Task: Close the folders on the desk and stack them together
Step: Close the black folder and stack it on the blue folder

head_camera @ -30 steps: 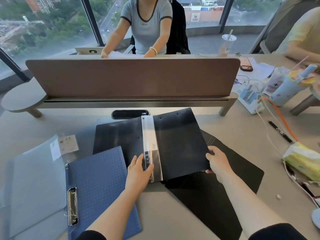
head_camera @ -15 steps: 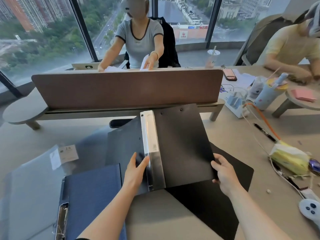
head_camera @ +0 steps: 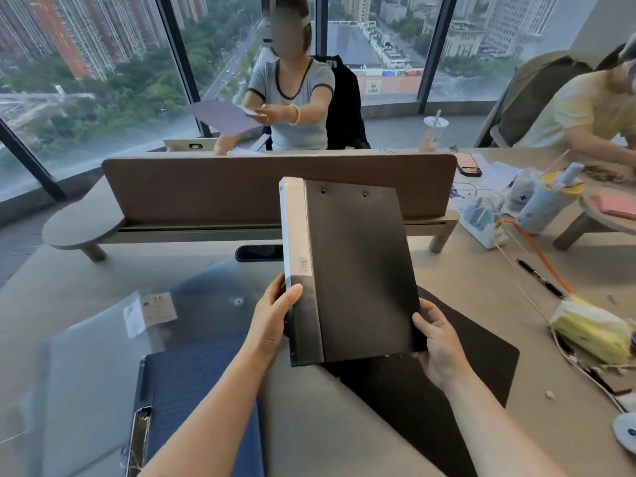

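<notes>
A black folder [head_camera: 358, 270] with a white and grey spine is folded shut and lifted above the desk, tilted toward me. My left hand [head_camera: 273, 318] grips its spine near the lower left corner. My right hand [head_camera: 435, 342] holds its lower right corner. Beneath it a second black folder [head_camera: 457, 366] lies flat on the desk. A blue clipboard folder [head_camera: 192, 401] with a metal clip lies open at the lower left. Left of that, a clear plastic folder [head_camera: 89, 356] with a white label is spread open.
A brown divider panel [head_camera: 220, 187] crosses the desk ahead, with a black oval object [head_camera: 258, 253] below it. At the right are a power strip [head_camera: 481, 218], an orange cable, a pen [head_camera: 540, 278] and a yellow tissue pack [head_camera: 588, 330]. Two people sit beyond.
The black folder's left cover has swung over and it is now shut. Both hands have raised it off the desk. The person across is now holding out a sheet.
</notes>
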The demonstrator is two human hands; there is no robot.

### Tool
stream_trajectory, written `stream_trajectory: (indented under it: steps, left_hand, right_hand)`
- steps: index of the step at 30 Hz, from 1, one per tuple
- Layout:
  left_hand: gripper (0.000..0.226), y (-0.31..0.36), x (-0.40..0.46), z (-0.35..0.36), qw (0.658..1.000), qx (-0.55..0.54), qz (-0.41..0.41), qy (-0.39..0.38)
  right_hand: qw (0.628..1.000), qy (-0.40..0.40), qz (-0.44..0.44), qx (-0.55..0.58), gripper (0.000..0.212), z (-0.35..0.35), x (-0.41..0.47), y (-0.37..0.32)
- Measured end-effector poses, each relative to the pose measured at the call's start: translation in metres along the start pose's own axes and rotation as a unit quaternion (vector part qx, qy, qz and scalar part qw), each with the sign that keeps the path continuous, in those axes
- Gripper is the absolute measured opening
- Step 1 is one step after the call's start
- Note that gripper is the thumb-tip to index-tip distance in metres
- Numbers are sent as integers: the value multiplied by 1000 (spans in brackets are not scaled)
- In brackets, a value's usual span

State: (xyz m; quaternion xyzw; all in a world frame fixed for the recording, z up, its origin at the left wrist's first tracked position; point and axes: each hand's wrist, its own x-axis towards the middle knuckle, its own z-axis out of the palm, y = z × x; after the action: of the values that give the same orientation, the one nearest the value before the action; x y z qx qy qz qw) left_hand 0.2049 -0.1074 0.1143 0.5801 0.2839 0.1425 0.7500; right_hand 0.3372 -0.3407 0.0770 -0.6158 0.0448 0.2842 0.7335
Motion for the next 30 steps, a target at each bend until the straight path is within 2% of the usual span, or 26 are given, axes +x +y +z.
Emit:
stream_trajectory:
  steps: [4,9,13,16,17,19,22,24,28,30]
  left_hand:
    - [46,2,-5,-17,998,-47,-45,-9]
    - [25,-3,-14,-39,994,-66,-78,30]
    - [29,-9,-22,-57,993,-62,-88,50]
    - [29,-15,-29,-72,992,-51,-100,65]
    - [30,-16,-32,-77,991,-49,-104,69]
    - [31,-21,-38,-87,990,-43,-113,79]
    - [31,-34,-48,-109,986,-23,-127,107]
    - [31,-43,-55,-125,983,-7,-129,128]
    - [13,-57,-73,-153,975,32,-133,177]
    - [17,-67,-80,-167,968,62,-138,202]
  right_hand:
    - [1000,-22,2,-18,28,21,-2,5]
    - [996,-41,-6,-75,27,45,-5,15]
    - [981,-25,-37,-189,20,57,-5,24]
    - [971,-20,-38,-233,9,70,-4,32]
    - [970,-19,-37,-241,16,75,-4,35]
    - [970,-31,-27,-239,30,85,-5,42]
    - [962,-64,-2,-265,37,102,-10,56]
    - [954,-81,22,-288,34,109,-11,72]
    - [938,-112,53,-324,17,127,-19,100]
    - [929,-125,69,-340,17,135,-22,114]
